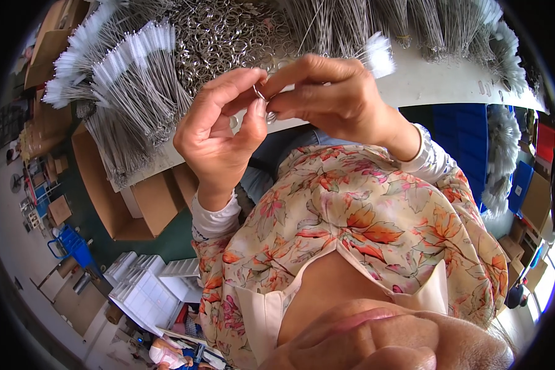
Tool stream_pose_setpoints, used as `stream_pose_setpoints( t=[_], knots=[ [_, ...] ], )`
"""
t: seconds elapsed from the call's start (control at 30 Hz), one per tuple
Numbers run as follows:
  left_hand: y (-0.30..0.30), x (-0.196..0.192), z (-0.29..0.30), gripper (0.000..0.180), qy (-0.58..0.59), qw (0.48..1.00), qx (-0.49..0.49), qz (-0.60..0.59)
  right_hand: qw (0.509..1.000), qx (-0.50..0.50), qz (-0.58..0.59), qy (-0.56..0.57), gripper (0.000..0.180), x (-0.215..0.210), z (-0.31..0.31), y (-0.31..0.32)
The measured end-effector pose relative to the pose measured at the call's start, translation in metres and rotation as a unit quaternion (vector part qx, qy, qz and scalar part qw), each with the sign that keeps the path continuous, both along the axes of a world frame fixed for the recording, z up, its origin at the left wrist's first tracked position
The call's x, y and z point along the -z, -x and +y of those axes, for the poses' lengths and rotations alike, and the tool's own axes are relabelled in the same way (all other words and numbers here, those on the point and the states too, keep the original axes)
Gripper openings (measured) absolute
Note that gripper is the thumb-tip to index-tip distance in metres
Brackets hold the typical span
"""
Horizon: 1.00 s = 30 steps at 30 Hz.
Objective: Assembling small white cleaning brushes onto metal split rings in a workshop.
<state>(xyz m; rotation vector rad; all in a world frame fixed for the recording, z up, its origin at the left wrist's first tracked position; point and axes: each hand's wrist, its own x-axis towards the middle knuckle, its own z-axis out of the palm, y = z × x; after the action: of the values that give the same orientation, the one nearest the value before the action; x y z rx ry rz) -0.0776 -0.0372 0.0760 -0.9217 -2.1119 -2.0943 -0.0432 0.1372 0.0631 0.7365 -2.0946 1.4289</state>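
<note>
A small shiny metal ring (259,92) is pinched between the fingertips of my left hand (219,120) and my right hand (336,92). Both hands meet in front of my chest, just over the near edge of the white table (441,86). Part of the ring is covered by the fingers. Another shiny round bit shows under the right fingertips, too small to tell apart. Behind the hands lies a big heap of loose metal rings (222,37). To the left, thin wire brushes with white bristle tips (139,52) are piled in bundles, their looped wire ends toward me.
More wire brushes (327,24) lie along the table's far and right side. An open cardboard box (148,203) stands below the table at the left. Blue bins (459,154) are at the right, white brushes beside them. Another person (169,354) is at the lower left.
</note>
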Motion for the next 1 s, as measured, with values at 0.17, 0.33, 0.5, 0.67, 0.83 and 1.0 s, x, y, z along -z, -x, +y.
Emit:
stream_pose_setpoints(
  t=[0.17,0.33,0.5,0.67,0.83,1.0],
  knots=[
    [0.002,0.000,0.005,0.028,-0.041,0.992,-0.043,0.111,0.983,-0.090,-0.122,0.107,0.012,-0.016,0.003,0.005],
    [0.005,0.001,0.003,0.030,0.026,0.976,-0.091,0.198,0.873,-0.119,-0.355,0.314,0.016,-0.024,-0.002,0.003],
    [0.010,0.003,0.000,0.030,0.063,0.975,-0.087,0.197,0.867,-0.132,-0.376,0.300,0.018,-0.016,-0.005,0.007],
    [0.010,0.003,-0.005,0.031,0.066,0.980,-0.074,0.174,0.867,-0.136,-0.389,0.280,0.018,-0.011,-0.006,0.009],
    [0.017,-0.002,-0.013,0.030,0.110,0.981,-0.012,0.162,0.891,-0.123,-0.418,0.124,0.015,-0.017,0.002,0.012],
    [0.020,-0.005,-0.016,0.027,0.114,0.988,0.032,0.101,0.903,-0.135,-0.402,0.072,0.013,-0.013,0.004,0.012]
  ],
)
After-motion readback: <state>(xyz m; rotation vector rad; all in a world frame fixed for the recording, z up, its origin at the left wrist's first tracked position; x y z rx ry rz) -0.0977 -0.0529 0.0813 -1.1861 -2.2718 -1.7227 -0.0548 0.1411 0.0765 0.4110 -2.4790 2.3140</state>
